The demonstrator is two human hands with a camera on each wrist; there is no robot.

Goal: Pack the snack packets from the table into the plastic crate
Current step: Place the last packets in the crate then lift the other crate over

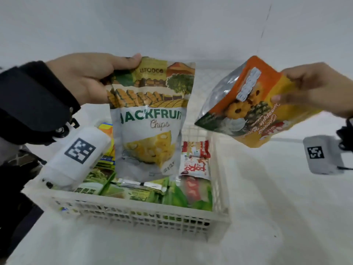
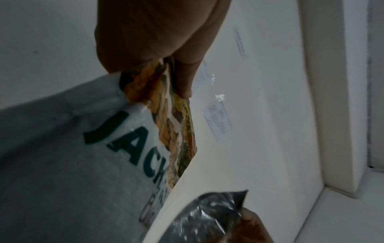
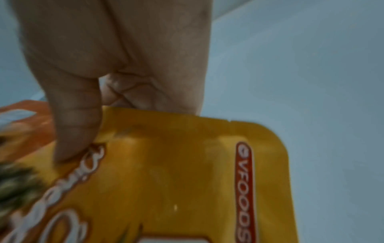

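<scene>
My left hand pinches the top left corner of a white jackfruit chips packet, which hangs upright over the white plastic crate. The left wrist view shows the same packet under my thumb and fingers. My right hand grips the top of an orange and yellow coconut pineapple biscuit packet, held tilted in the air to the right of the crate. In the right wrist view my thumb presses on that packet. Several snack packets lie inside the crate.
The crate stands on a white table against a white wall. A white wrist camera with a marker hangs over the crate's left side; a grey one hangs at the right.
</scene>
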